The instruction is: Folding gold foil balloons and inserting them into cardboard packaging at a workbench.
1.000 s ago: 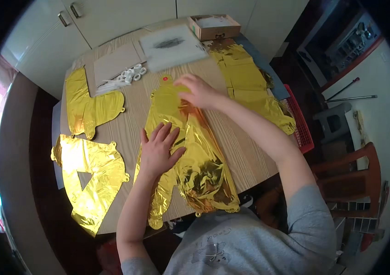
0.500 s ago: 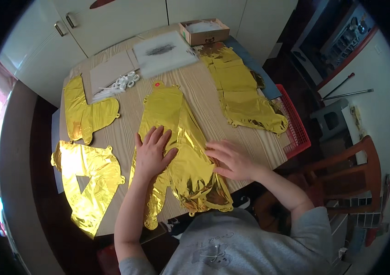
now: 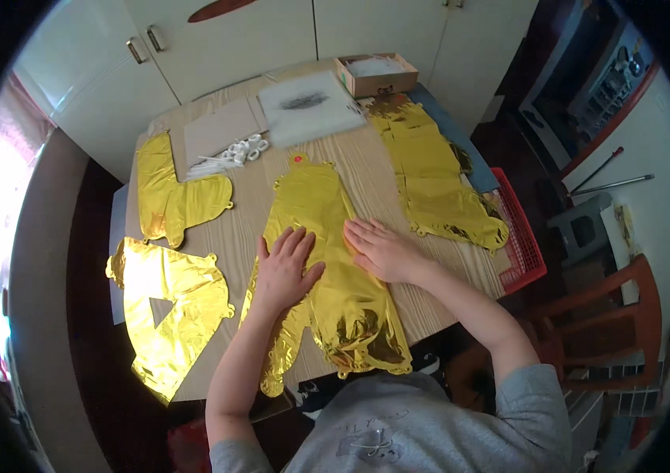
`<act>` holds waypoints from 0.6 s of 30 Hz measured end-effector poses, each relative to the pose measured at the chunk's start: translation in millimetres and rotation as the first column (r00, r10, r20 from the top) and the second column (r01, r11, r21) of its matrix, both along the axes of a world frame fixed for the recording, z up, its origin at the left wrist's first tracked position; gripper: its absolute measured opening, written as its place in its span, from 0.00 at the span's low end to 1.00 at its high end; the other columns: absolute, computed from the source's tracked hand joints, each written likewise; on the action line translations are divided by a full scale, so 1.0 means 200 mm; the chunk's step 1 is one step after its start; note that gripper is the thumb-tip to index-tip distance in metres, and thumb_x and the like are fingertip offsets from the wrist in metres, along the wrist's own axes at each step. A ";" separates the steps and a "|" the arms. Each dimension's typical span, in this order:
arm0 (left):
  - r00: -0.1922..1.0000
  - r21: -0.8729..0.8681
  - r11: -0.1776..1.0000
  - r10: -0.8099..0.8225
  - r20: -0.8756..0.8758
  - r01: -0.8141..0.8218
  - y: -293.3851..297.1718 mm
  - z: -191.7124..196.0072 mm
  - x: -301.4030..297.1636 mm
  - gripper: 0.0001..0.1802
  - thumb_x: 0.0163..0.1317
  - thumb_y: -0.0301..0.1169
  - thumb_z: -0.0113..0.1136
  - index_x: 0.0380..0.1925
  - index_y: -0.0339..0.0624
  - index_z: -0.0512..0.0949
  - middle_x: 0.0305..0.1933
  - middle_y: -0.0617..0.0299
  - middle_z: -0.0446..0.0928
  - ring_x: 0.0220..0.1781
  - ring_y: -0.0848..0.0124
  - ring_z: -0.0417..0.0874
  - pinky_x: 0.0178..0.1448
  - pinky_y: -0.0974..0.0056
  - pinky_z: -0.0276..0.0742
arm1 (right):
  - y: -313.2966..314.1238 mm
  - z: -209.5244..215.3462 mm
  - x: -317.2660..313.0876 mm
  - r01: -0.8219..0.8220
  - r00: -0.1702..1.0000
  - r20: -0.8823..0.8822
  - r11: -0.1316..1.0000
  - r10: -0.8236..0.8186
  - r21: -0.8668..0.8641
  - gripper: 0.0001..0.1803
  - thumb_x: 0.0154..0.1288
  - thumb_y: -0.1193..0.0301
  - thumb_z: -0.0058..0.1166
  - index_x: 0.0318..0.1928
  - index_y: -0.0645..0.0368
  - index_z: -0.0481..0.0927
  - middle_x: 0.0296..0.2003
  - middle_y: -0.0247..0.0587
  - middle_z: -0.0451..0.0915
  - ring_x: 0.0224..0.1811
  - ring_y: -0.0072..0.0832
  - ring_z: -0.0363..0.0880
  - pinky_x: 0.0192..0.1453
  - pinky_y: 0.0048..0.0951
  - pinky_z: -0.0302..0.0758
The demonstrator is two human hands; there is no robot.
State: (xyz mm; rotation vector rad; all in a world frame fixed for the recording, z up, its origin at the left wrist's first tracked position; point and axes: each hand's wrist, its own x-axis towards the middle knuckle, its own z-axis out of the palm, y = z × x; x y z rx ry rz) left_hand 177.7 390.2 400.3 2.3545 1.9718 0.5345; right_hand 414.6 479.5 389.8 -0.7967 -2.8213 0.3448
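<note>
A flat gold foil balloon lies lengthwise on the middle of the wooden table, its lower end hanging past the near edge. My left hand presses flat on its left half, fingers spread. My right hand lies flat on its right side, fingers pointing left, close to the left hand. Neither hand grips anything.
Other gold foil balloons lie at the right, at the left and over the left table edge. At the back are a grey sheet, cardboard, white straws and rings, an open box. A red basket and a wooden chair stand right.
My right hand moved from the balloon's top down its right side, then back up to the middle beside my left hand. My left hand stayed pressed on the balloon.
</note>
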 end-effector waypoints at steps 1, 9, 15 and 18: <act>1.000 0.007 1.000 -0.001 -0.005 0.001 0.00 0.00 0.00 0.33 0.59 0.51 0.58 0.62 0.48 0.69 0.65 0.57 0.69 0.70 0.57 0.64 0.72 0.36 0.45 | 0.00 0.01 0.00 -0.011 0.998 0.065 1.000 0.010 0.015 0.31 0.74 0.56 0.38 0.69 0.64 0.59 0.71 0.49 0.55 0.76 0.39 0.49 0.78 0.41 0.45; 0.985 -0.111 0.986 0.139 0.106 -0.127 -0.09 0.16 -0.08 0.34 0.61 0.49 0.57 0.62 0.42 0.67 0.67 0.52 0.66 0.69 0.54 0.65 0.71 0.41 0.53 | 0.00 0.03 -0.02 -0.006 0.994 0.109 1.000 0.009 -0.028 0.32 0.74 0.55 0.35 0.70 0.62 0.56 0.73 0.45 0.53 0.77 0.35 0.44 0.79 0.40 0.40; 0.898 -0.255 0.864 0.437 -0.048 -0.434 -0.56 0.27 -0.29 0.34 0.54 0.47 0.66 0.56 0.38 0.69 0.54 0.47 0.73 0.57 0.50 0.72 0.57 0.51 0.72 | 0.00 0.02 0.00 -0.009 0.991 0.132 1.000 0.010 -0.008 0.33 0.74 0.53 0.33 0.72 0.59 0.54 0.74 0.44 0.50 0.77 0.35 0.44 0.79 0.40 0.38; 0.875 -0.231 0.849 0.482 -0.029 -0.476 -0.75 0.21 -0.29 0.34 0.51 0.44 0.69 0.54 0.38 0.70 0.50 0.46 0.73 0.53 0.50 0.74 0.54 0.52 0.73 | -0.01 0.04 -0.02 -0.021 0.987 0.159 1.000 0.018 0.015 0.37 0.72 0.48 0.35 0.72 0.57 0.53 0.74 0.44 0.49 0.77 0.36 0.43 0.79 0.40 0.38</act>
